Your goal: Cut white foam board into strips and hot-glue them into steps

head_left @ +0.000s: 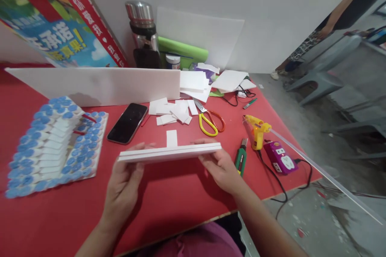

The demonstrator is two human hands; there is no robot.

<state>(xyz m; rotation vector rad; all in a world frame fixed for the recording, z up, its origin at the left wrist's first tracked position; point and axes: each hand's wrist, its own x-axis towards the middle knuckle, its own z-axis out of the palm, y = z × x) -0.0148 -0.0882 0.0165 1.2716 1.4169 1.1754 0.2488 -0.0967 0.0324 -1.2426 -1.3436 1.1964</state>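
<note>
Between my two hands is a pair of stacked white foam boards point(170, 152), held edge-on a little above the red table. My left hand point(125, 180) grips the left end, thumb on the near side and fingers behind. At the right end, my right hand point(218, 166) is closed round the boards, its fingers partly hidden. Just beyond them lies a small white rectangle point(171, 138). Farther back are several loose white pieces point(175, 111) and scissors point(211, 122) with yellow and red handles.
A stair-like model point(54, 144) with blue discs stands left, near a black phone point(128, 123). A long white board point(102, 86) stands upright behind. On the right lie a green utility knife point(240, 158), a yellow glue gun point(257, 130) and a purple power socket point(281, 157). Another person point(334, 20) stands at far right.
</note>
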